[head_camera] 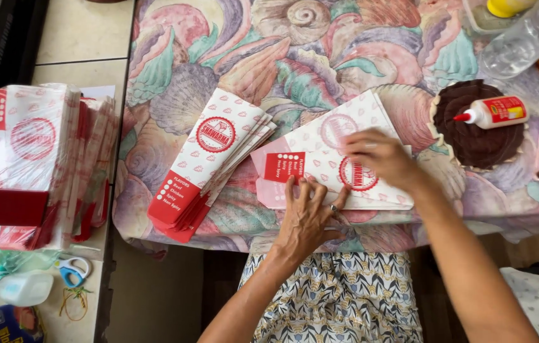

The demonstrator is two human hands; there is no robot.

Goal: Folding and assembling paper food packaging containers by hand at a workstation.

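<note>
Head view. Left hand [305,219] lies flat, fingers [300,192] spread and pressing on the lower edge of a white-and-red paper bag [326,159] that rests on the table [282,57], near its front edge, over a shell-patterned cloth. Right hand [380,155] rests on top of the same bag, fingers loosely curled, pressing rather than gripping anything. A pink flap or sheet shows under the bag's left end.

Left of the bag, just beside it: a fanned stack of finished bags [209,165], red ends toward the person. Far left, on a side surface: a plastic-wrapped bundle of bags [25,159]; below it, blue-handled scissors [74,270].

Risks, as judged:
- Bag sits close to the table edge; a push from the left hand could slide it off into the lap.
- If glue is wet under the flap, uneven pressing could shift the fold and set it crooked, or smear onto the cloth.
- Glue bottle [495,112] lies on its side on a dark round mat [476,124], red nozzle pointing left; if uncapped it may seep.

Containers:
- Glue bottle: fill level cannot be read.
- Clear plastic bottle [523,41], upper right, lying tilted; looks to hold clear liquid or nothing, uncertain.
- Clear tub [482,19] with a yellow object in it, top edge, partly cut off.
- White jug [25,289] lower left; contents not visible.
</note>
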